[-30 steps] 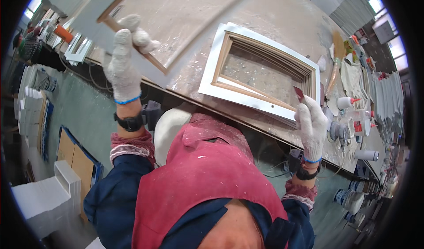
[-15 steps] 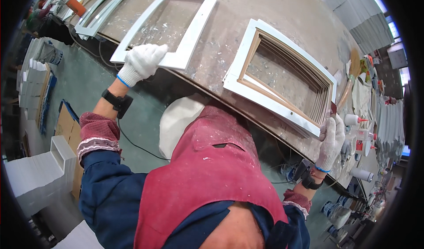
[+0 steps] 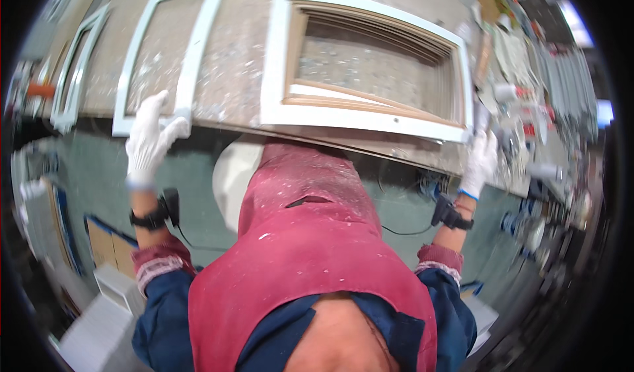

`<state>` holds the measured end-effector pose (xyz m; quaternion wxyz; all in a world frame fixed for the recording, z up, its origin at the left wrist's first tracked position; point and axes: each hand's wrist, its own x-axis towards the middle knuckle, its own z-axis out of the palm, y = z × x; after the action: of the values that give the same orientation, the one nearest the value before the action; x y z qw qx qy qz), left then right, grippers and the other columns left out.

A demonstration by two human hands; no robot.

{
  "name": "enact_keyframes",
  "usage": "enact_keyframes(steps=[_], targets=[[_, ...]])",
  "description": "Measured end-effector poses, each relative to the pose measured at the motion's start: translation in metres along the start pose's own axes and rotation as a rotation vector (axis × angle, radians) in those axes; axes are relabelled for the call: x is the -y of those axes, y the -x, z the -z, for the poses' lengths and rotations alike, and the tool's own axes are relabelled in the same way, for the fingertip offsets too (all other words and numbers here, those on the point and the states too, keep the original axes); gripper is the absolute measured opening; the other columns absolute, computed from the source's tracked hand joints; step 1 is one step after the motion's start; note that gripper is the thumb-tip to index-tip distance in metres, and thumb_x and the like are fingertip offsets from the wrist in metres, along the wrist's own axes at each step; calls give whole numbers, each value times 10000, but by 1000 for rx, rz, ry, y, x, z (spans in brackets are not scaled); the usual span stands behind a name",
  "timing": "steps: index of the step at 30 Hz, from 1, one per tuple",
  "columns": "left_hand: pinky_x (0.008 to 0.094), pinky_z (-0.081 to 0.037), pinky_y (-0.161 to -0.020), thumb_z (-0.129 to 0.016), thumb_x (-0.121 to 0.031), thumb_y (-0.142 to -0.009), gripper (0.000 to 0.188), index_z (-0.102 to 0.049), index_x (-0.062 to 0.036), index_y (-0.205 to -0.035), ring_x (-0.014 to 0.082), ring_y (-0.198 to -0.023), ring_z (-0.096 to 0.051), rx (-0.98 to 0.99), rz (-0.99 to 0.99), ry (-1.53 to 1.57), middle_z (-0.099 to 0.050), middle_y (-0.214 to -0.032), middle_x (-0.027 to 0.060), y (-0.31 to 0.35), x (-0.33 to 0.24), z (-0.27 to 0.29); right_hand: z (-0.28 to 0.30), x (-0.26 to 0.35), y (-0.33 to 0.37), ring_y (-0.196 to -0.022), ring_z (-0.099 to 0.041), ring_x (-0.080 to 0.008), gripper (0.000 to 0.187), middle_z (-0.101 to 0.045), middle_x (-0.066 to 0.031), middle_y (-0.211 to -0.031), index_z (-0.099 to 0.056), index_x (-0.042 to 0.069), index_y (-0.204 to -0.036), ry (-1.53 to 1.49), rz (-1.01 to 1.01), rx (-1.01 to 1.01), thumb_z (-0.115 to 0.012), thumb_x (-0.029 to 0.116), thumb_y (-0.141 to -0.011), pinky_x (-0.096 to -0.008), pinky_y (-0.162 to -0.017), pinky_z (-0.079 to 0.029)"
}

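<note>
Head view: L hand [image 3: 150, 137], fingers spread, over near end of 1 white frame [image 3: 196, 48], contact unclear; 2nd frame [image 3: 64, 118] further L. R hand [image 3: 481, 162] by near R corner of 1 frame stack [image 3: 360, 118], blurred, can't tell if pinching anything. Stack qty uncountable; counter [image 3: 244, 42] cut off at top.

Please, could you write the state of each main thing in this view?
Frame stack: lying flat, layers not aligned
Middle white frame: lying flat
Left white frame: lying flat
Worktable: speckled with white
Apron: worn, flecked with white
Left hand: gloved, fingers spread at middle white frame's near end; contact unclear
Right hand: gloved, blurred beside frame stack; grip unclear
</note>
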<state>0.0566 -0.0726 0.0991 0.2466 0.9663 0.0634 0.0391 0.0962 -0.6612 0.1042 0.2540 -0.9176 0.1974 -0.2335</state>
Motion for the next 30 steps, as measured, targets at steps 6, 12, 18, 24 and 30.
enact_keyframes(steps=[6, 12, 18, 24, 30], targets=[[329, -456, -919, -535, -256, -967, 449, -489, 26, -1313, 226, -1037, -602, 109, 20, 538, -632, -1144, 146, -26, -102, -76, -20, -12, 18, -970, -640, -313, 348, -643, -195, -1117, -594, 32, -1220, -112, 54, -25, -518, 255, -964, -384, -854, -481], [316, -423, -960, -529, -257, -977, 410, -533, 8, -1290, 207, -1093, -571, 44, -119, 391, -618, -1199, 145, -46, -112, -88, -11, -6, 46, -983, -636, -327, 282, -651, -172, -1075, -624, 63, -1169, -72, 13, -79, -567, 202, -931, -371, -847, -498], [327, -366, -1032, -521, -277, -977, 458, -521, 38, -1309, 213, -1174, -527, 31, 78, 459, -592, -1258, 144, -45, -96, -72, 2, -1, 90, -909, -613, -169, 258, -649, -113, -1039, -634, 16, -1166, -285, -82, -36, -555, 113, -940, -289, -849, -465], [333, -412, -968, -553, -253, -959, 403, -581, 59, -1214, 196, -1073, -567, -186, 166, 602, -622, -1167, 131, -53, -91, -84, -5, 2, 101, -949, -634, -273, 247, -668, -137, -1034, -655, 30, -1118, -438, -34, -124, -621, 69, -877, -338, -835, -494], [316, -441, -908, -560, -254, -954, 368, -608, 49, -1156, 179, -1012, -579, -196, 200, 612, -632, -1089, 114, -63, -98, -87, -22, -10, 83, -927, -645, -258, 261, -668, -149, -1026, -625, 17, -1166, -559, -61, -157, -592, 90, -917, -323, -833, -492]])
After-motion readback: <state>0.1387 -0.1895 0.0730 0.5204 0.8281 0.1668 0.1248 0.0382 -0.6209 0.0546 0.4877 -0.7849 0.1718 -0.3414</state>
